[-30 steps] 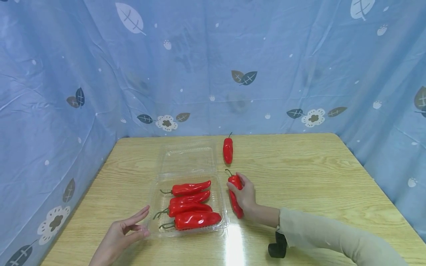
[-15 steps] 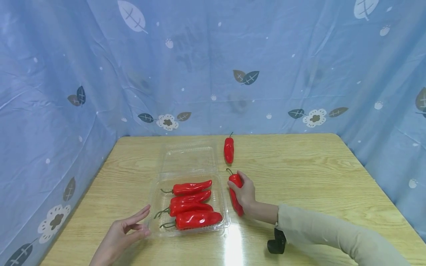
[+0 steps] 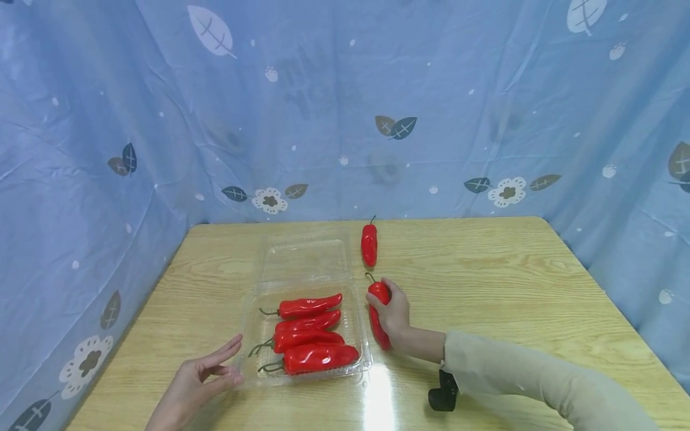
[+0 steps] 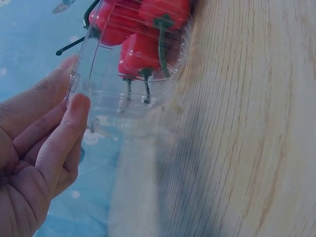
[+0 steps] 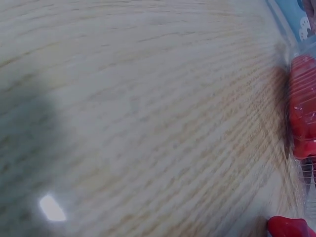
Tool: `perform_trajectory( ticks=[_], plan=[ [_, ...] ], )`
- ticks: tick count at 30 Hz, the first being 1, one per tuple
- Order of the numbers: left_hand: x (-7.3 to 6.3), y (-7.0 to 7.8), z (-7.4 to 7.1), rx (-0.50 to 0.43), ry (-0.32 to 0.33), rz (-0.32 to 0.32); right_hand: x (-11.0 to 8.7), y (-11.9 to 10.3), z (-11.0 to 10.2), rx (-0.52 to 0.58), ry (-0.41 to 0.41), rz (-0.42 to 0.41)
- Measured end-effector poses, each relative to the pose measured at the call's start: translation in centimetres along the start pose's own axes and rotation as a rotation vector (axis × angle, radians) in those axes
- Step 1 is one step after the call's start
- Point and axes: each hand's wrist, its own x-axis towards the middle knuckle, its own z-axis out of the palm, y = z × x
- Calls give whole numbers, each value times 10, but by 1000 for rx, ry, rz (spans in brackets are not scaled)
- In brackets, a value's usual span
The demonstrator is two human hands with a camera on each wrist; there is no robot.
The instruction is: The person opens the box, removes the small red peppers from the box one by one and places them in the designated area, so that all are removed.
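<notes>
A clear plastic clamshell box [image 3: 357, 317] lies on the table with its lid folded back. Several red peppers [image 3: 320, 358] with green stems are lined up inside it. At the box's left side, my left hand [image 3: 196, 383] pinches the rim [image 4: 74, 84] between thumb and fingers, as the left wrist view shows. My right hand [image 3: 396, 311] grips another red pepper [image 3: 376, 320] just right of the box, stem pointing away from me. In the right wrist view, the tip of a red pepper [image 5: 291, 227] shows at the lower right corner; the hand itself is out of that picture.
One more red pepper [image 3: 369, 245] lies farther back, to the right of the open lid [image 3: 304, 260]. A black device [image 3: 443, 392] hangs under the right sleeve. The wooden table [image 3: 485, 269] ends at a blue patterned curtain [image 3: 334, 108] behind and at the sides.
My right hand and its pepper have shifted slightly left, toward the box. My left hand stays at the box's rim, and the peppers inside keep their places.
</notes>
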Motion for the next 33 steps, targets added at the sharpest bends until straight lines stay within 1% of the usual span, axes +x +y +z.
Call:
perform_trajectory(
  ticks=[4,6,11,14,19,25,31,33],
  plan=[
    [-1,-1,0,-5,0,16,3,1,4,2,30,-27],
    [-1,-3,0,-9,-12,48,4,2,6,5,41,-40],
    [1,-7,-1,-18,-25,96,8,2,10,1,59,-51],
    [1,-7,-1,-17,-25,95,9,0,11,4,71,-51],
    [0,-5,-1,-20,-28,90,9,-2,13,10,75,-31],
    [-1,-3,-1,-27,-33,75,9,-3,13,22,58,4],
    [0,1,0,-8,-23,-1,8,-6,8,52,53,29],
    [0,1,0,-4,-15,-17,8,-9,4,68,52,22]
  ],
)
